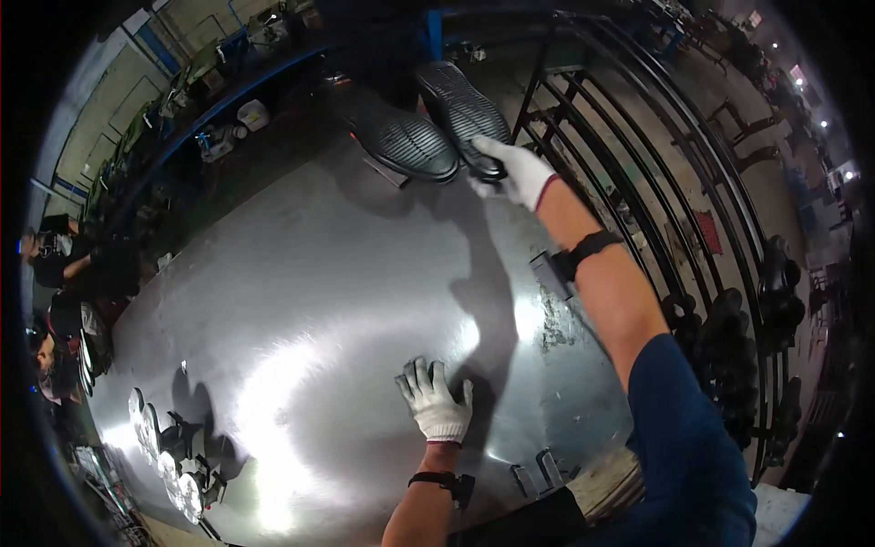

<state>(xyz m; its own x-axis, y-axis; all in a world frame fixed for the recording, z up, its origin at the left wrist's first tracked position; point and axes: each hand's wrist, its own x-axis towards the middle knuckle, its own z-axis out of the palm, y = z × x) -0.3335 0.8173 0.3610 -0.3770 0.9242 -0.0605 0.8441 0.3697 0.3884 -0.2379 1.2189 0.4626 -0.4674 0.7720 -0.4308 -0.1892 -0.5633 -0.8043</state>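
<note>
At the far end of the metal table, my gloved right hand (518,171) grips the near end of a black shoe (463,108), its ribbed sole turned toward me. Thumb and fingers close round that end. Just left of it is a second black shoe (401,139), also sole toward me, with no hand of mine on it. What supports the far ends of both is too dark to make out. My gloved left hand (436,401) lies on the bare metal table (346,246), fingers spread, holding nothing.
A black metal rack (638,182) runs along the right, with several dark shoes (729,346) low on it. Silvery shoe-shaped pieces (169,460) stand at the table's left. Small metal brackets (542,472) sit at the near edge. Other people (64,260) are at far left.
</note>
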